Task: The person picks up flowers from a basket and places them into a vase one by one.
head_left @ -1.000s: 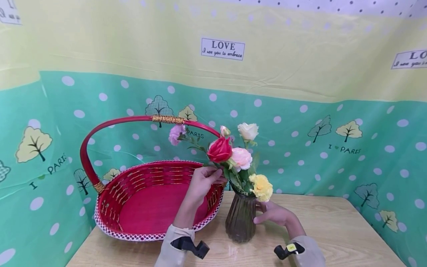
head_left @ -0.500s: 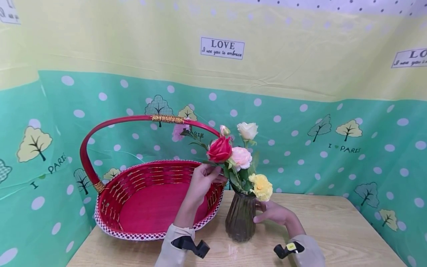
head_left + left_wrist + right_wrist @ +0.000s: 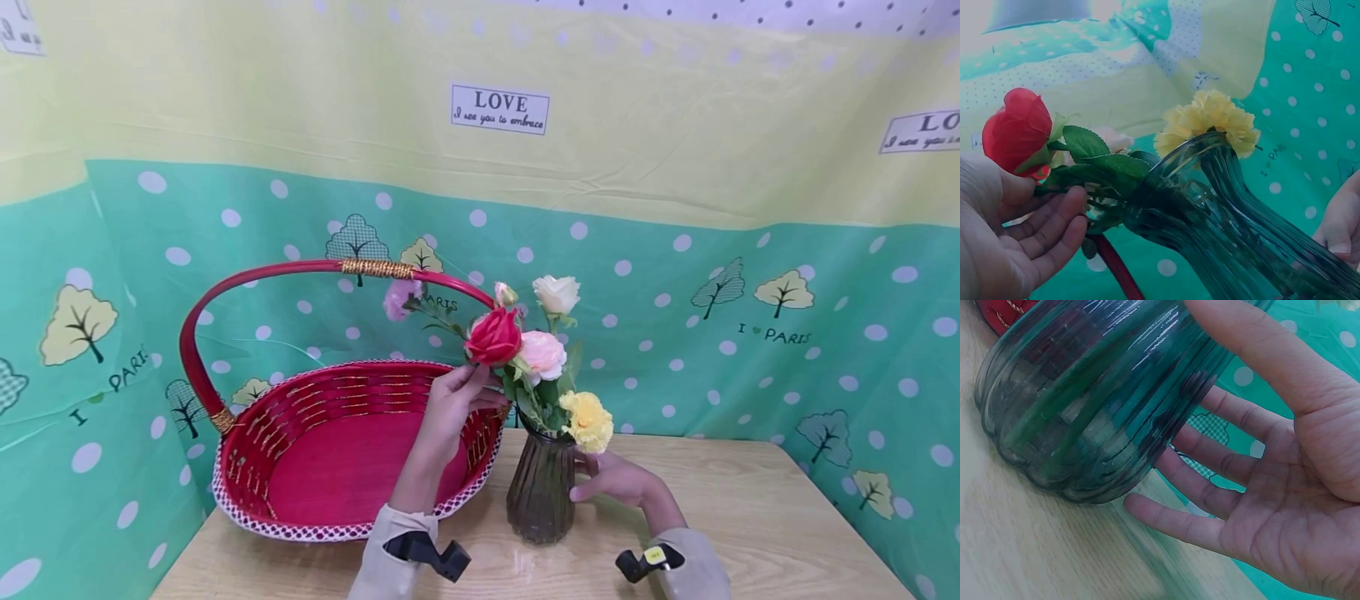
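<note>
A dark, see-through ribbed glass vase stands upright on the table with several flowers in it: a red rose, a pink rose, a white rose and a yellow carnation. A purple carnation leans out to the left. Just under the red rose, my left hand pinches a thin green flower stem between thumb and fingers; leaves hide where it runs. My right hand holds the vase from its right side, thumb in front and fingers behind, as the right wrist view shows.
Left of the vase sits a large red woven basket with a white-edged rim. Its tall arched handle reaches up behind the flowers. Wooden table extends right of the vase, and a patterned cloth hangs behind.
The purple carnation has swayed right, then back a little to the left. My left hand's fingers have shifted slightly up under the red rose. Vase and right hand hold still.
</note>
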`<state>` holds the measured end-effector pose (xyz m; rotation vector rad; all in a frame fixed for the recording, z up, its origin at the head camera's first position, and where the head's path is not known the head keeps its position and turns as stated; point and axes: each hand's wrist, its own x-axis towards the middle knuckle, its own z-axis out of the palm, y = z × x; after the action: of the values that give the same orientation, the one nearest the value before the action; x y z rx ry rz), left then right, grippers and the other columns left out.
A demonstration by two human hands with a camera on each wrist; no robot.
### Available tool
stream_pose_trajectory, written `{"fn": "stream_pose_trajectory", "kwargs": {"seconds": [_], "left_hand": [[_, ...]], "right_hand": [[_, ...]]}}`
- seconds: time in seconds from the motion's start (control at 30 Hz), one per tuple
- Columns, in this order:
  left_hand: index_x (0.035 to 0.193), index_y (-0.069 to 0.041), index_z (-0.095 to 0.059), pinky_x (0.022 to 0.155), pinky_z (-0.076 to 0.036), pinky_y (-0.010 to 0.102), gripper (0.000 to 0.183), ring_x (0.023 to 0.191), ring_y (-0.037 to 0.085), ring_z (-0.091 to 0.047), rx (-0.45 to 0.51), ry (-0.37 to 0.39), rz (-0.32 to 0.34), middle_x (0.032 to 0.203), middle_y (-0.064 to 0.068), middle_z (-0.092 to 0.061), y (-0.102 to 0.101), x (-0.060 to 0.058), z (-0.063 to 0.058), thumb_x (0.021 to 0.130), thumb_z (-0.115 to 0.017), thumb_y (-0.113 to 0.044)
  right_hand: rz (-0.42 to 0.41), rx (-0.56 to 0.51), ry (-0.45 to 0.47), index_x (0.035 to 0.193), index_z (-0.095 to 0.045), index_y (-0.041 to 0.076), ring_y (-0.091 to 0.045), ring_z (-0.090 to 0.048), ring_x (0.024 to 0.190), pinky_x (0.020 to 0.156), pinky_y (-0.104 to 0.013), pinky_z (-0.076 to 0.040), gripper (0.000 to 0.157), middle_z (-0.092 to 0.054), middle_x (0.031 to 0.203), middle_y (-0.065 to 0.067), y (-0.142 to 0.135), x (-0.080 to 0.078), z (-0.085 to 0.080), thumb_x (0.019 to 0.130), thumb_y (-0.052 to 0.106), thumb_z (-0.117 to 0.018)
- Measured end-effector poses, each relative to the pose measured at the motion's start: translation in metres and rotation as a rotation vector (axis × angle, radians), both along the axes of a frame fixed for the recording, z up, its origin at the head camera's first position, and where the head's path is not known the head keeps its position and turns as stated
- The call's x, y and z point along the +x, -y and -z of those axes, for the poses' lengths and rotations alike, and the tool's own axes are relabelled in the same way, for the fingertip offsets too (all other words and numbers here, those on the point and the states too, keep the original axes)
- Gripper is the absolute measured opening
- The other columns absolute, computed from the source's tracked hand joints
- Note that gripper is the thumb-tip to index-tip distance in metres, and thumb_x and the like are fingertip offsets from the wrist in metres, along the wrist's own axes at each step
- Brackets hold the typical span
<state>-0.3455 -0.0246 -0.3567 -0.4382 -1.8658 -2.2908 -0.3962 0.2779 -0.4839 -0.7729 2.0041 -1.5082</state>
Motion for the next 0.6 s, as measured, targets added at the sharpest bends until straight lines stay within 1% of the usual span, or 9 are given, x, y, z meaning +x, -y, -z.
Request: {"fn": "stream_pose_trajectory", "kwargs": {"seconds": [0.17, 0.23, 0.4, 0.5, 0.6], "left_hand": [[0.12, 0.009, -0.069, 0.084, -0.062, 0.029, 0.029, 0.074, 0.012, -0.073, 0.029, -0.003, -0.038, 0.092, 0.02, -0.075, 0.0018, 0.0, 0.0008, 0.101, -0.062, -0.012], [0.121, 0.008, -0.069, 0.083, -0.063, 0.028, 0.028, 0.073, 0.011, -0.073, 0.052, -0.011, -0.04, 0.09, 0.015, -0.076, 0.0022, 0.0001, 0.0011, 0.1, -0.064, -0.008], [0.121, 0.008, -0.07, 0.08, -0.063, 0.027, 0.026, 0.072, 0.01, -0.072, 0.125, -0.043, -0.037, 0.086, -0.002, -0.077, 0.0023, -0.0001, 0.0014, 0.097, -0.065, -0.001], [0.119, 0.008, -0.07, 0.078, -0.063, 0.026, 0.024, 0.071, 0.01, -0.072, 0.14, -0.05, -0.038, 0.085, -0.002, -0.077, 0.0025, -0.0002, 0.0015, 0.097, -0.066, 0.0], [0.118, 0.007, -0.071, 0.079, -0.063, 0.026, 0.024, 0.07, 0.01, -0.072, 0.13, -0.044, -0.034, 0.084, 0.0, -0.076, 0.003, -0.0008, 0.002, 0.098, -0.065, -0.004]], "right_hand": [[0.0, -0.007, 0.0, 0.16, -0.007, -0.005, -0.059, -0.018, 0.148, 0.121, -0.063, -0.027, 0.099, -0.018, 0.163, -0.035, 0.0003, -0.0003, 0.0008, 0.087, 0.005, -0.074], [0.001, -0.007, 0.001, 0.16, -0.008, -0.004, -0.059, -0.018, 0.148, 0.121, -0.063, -0.027, 0.099, -0.019, 0.163, -0.034, 0.0006, -0.0009, 0.0016, 0.087, 0.006, -0.074], [-0.001, -0.003, -0.002, 0.161, -0.008, -0.002, -0.058, -0.018, 0.149, 0.122, -0.061, -0.027, 0.1, -0.019, 0.164, -0.033, 0.0012, -0.0027, 0.0018, 0.086, 0.007, -0.075], [-0.005, -0.004, -0.001, 0.16, -0.008, -0.004, -0.058, -0.017, 0.149, 0.122, -0.061, -0.027, 0.1, -0.018, 0.163, -0.033, 0.0008, -0.0019, 0.0004, 0.087, 0.007, -0.074], [-0.007, -0.005, 0.001, 0.16, -0.008, -0.006, -0.059, -0.018, 0.148, 0.121, -0.059, -0.03, 0.098, -0.018, 0.163, -0.035, 0.0006, -0.0007, -0.0003, 0.087, 0.006, -0.074]]}}
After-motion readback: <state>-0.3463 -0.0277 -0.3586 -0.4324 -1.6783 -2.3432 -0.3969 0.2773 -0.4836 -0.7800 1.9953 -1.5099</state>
